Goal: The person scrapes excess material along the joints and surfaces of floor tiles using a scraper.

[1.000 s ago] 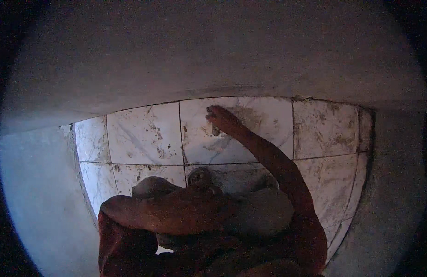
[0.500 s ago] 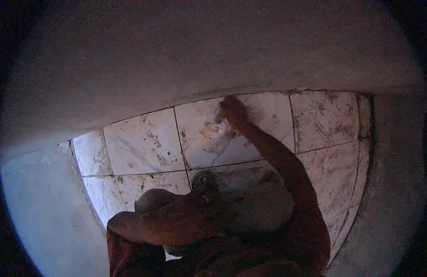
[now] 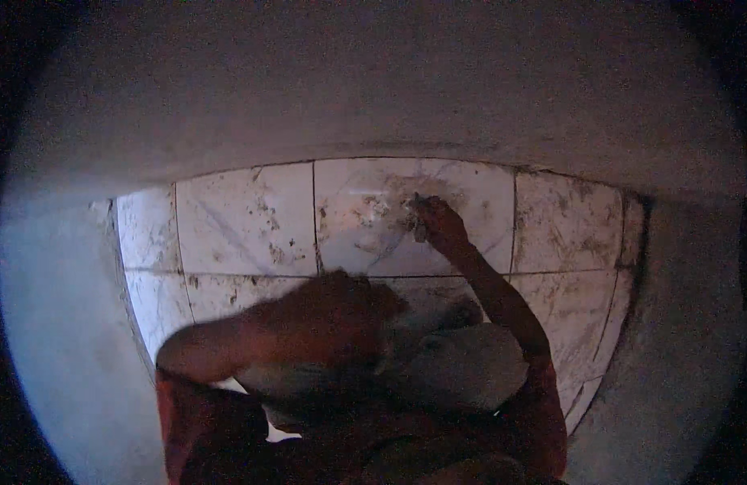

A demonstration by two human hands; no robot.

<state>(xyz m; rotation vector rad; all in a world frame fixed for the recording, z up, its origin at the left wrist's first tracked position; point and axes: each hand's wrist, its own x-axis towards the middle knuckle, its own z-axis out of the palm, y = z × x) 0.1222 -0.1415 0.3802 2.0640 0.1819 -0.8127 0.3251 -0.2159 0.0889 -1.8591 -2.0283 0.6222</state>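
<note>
My right hand is closed low over the dirt-smeared middle of a white marbled floor tile. A small greyish edge shows at its fingers, too dark to name. My left hand hangs in front of my knees, crossing from the left; its fingers are blurred and lost in shadow. Dark brown grime and crumbs are spread over the tile next to my right hand.
A grey wall rises along the far edge of the tiles, with side walls at left and right. Neighbouring tiles carry brown stains. My bent knee is close below my hands.
My right hand has drawn back from the wall edge, toward me and slightly right. My left hand has lifted forward from my knees. The view has shifted a little.
</note>
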